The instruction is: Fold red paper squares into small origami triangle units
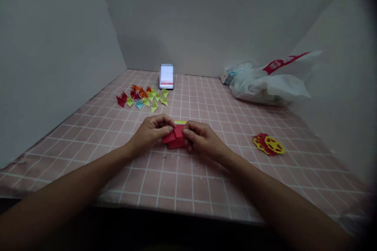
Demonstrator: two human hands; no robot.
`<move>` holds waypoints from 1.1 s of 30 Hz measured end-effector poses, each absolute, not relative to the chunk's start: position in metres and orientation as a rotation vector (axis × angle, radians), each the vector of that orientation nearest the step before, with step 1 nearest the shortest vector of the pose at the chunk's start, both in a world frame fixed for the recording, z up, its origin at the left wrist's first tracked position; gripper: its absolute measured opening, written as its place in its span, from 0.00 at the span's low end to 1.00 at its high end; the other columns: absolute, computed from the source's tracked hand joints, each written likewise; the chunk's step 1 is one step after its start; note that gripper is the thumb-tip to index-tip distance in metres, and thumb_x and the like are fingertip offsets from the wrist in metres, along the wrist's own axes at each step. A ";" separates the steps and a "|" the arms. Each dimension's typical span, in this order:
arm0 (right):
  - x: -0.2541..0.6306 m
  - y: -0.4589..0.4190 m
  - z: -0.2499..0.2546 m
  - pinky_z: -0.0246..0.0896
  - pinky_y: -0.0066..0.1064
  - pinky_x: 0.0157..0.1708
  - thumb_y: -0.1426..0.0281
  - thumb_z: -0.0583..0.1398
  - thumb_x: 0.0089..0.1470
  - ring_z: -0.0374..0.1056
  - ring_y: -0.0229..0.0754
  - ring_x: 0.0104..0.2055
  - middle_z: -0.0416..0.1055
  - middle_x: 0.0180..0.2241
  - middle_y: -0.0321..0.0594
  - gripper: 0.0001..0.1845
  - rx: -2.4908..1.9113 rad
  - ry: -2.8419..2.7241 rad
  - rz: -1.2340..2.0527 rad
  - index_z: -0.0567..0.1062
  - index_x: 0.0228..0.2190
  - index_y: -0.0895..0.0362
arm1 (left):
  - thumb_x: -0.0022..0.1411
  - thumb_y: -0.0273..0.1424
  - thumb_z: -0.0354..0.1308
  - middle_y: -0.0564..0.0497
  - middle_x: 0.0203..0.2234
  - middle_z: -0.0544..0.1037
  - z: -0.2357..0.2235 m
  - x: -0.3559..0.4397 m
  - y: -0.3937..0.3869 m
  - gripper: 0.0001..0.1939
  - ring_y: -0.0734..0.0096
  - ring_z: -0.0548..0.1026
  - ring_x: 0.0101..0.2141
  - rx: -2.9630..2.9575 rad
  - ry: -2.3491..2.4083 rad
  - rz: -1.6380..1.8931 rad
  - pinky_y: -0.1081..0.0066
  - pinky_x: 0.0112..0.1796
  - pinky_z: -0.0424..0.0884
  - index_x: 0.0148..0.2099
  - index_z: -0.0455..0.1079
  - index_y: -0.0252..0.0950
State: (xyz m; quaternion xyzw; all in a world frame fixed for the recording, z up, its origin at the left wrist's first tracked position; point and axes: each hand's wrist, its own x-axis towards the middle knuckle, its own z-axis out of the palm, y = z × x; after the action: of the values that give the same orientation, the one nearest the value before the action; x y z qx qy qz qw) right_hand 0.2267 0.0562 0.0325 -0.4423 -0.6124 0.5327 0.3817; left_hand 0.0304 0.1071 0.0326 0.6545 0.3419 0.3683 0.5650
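Between my two hands is a piece of red paper (179, 130), partly folded. My left hand (155, 127) pinches its left side between thumb and fingers. On the right side, my right hand (200, 136) grips the same paper with thumb and forefinger. Below and behind it lies more red paper (176, 143), and a yellow sheet edge (180, 122) shows just beyond; how these are stacked I cannot fully make out. Farther off to the left stand several small folded paper figures (143, 93) in red, orange, yellow-green and blue.
An upright phone (167, 76) with a lit, blurred screen stands near the back wall. A white plastic bag (265, 86) lies at the back right. Red and yellow star-patterned cutouts (269, 144) rest at the right on the pink checked tablecloth (165, 188). Walls enclose three sides.
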 end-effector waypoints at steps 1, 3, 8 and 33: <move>0.227 0.056 0.032 0.51 0.26 0.21 0.64 0.54 0.61 0.57 0.32 0.19 0.63 0.19 0.30 0.13 -1.132 -1.563 1.354 0.64 0.26 0.55 | 0.53 0.29 0.62 0.55 0.27 0.73 0.032 0.030 0.107 0.05 0.77 0.67 0.28 1.542 0.801 0.863 0.75 0.30 0.63 0.34 0.73 0.35; 0.227 0.057 0.032 0.51 0.27 0.23 0.65 0.54 0.61 0.58 0.33 0.20 0.63 0.20 0.30 0.13 -1.150 -1.600 1.291 0.64 0.25 0.55 | 0.55 0.31 0.61 0.55 0.29 0.74 0.031 0.030 0.108 0.06 0.76 0.68 0.29 1.538 0.809 0.836 0.75 0.31 0.64 0.36 0.75 0.35; 0.227 0.057 0.031 0.51 0.29 0.27 0.68 0.54 0.62 0.58 0.35 0.25 0.64 0.23 0.33 0.13 -1.188 -1.793 1.019 0.64 0.25 0.55 | 0.60 0.40 0.60 0.55 0.24 0.71 0.030 0.030 0.106 0.14 0.78 0.65 0.24 1.482 0.898 0.681 0.76 0.26 0.59 0.33 0.72 0.33; 0.226 0.054 0.031 0.50 0.29 0.28 0.68 0.54 0.62 0.57 0.35 0.26 0.63 0.24 0.33 0.14 -1.240 -1.799 0.824 0.63 0.24 0.56 | 0.62 0.38 0.59 0.56 0.23 0.70 0.031 0.031 0.104 0.13 0.77 0.64 0.24 1.715 0.877 0.759 0.75 0.26 0.59 0.31 0.72 0.34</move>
State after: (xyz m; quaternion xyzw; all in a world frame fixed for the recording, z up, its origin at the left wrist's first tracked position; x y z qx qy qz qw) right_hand 0.2255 0.0540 0.0307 -0.4886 -0.7086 0.3245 0.3923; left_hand 0.0310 0.1044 0.0313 0.7124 0.3641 0.3151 0.5104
